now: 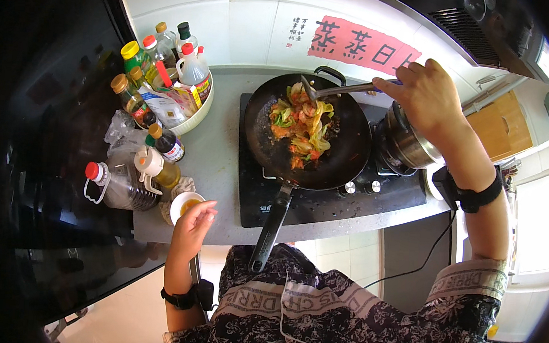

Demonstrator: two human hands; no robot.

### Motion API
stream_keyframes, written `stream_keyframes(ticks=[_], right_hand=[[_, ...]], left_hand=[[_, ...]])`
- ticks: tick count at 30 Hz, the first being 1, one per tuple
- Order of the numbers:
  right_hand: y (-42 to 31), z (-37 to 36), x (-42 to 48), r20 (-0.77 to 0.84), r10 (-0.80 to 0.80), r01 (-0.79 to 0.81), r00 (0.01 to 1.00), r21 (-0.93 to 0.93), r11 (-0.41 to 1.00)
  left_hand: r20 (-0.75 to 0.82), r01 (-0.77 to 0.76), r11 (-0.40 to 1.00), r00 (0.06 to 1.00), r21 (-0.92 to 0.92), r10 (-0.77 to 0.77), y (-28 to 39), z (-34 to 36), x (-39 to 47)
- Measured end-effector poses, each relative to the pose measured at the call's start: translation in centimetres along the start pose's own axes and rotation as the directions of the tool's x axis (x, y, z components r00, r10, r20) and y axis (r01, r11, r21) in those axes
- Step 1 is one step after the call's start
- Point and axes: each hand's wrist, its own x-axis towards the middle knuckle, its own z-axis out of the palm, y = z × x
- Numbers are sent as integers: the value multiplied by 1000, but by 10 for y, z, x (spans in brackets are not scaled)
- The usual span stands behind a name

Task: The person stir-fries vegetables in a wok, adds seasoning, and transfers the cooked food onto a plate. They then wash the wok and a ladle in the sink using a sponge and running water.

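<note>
My right hand (pixel 420 93) is closed around the handle of a metal spatula (pixel 348 88), whose head rests at the upper part of a black wok (pixel 350 143). The wok sits on the left burner of a black gas hob (pixel 319 211), its long handle pointing toward me. In it lies a mix of cooked cabbage (pixel 320 139) and reddish pieces that look like tomato or egg. My left hand (pixel 195 223) is at the rim of a small white bowl (pixel 176 207) with yellow-orange liquid; whether the fingers grip the bowl is hidden.
Left of the hob stand a white basket (pixel 196 118) crowded with sauce bottles, an oil dispenser (pixel 167 173), a dark soy sauce bottle (pixel 171 147) and a large red-capped jug (pixel 129 187). A steel pot (pixel 409 141) is on the right burner. A range hood (pixel 454 27) overhangs at upper right.
</note>
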Motion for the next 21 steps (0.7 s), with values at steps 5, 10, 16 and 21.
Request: stream_keyframes(ticks=[5,10,16,21], right_hand=[[-28,38,-26,267,255,-343,929,366,865],[-66,21,-70,563,216,-575,797,599,557],[-34,-46,-111,610,266,-654,746,600,460],[-28,-90,-128,735,179,-686,654,478,549]], left_hand=[[17,-28,1000,999,6,28,2,4,4],[66,-28,1000,997,10,27,0,6,13],[120,-25,999,993,26,22,2,9,23],[158,29,1000,987,6,-30,0,12,31]])
